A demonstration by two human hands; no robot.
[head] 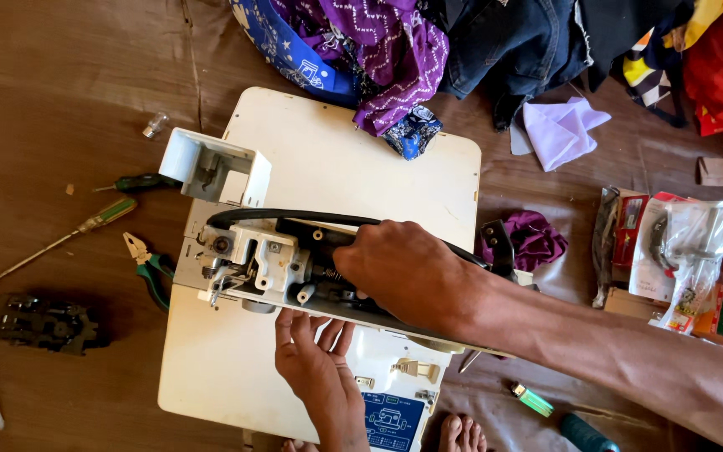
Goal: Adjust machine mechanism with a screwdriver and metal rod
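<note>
An opened sewing machine [253, 255] lies on its side on a cream base board [336, 159], its metal mechanism and a black belt exposed. My right hand [403, 268] reaches in from the right. It is clamped over the middle of the machine's body, with the fingers curled down into the mechanism. My left hand [315, 360] comes up from below with its fingers spread, the tips resting against the machine's near edge. It holds nothing. A detached white cover piece [211, 167] stands at the machine's left end.
On the brown floor to the left lie two screwdrivers [110, 211], green-handled pliers [148, 268], a black part [48, 322] and a small bulb [154, 125]. Piled clothes [395, 50] lie behind the board. Spare-part packets [679, 251] lie at the right, a green lighter [533, 400] near my foot [462, 434].
</note>
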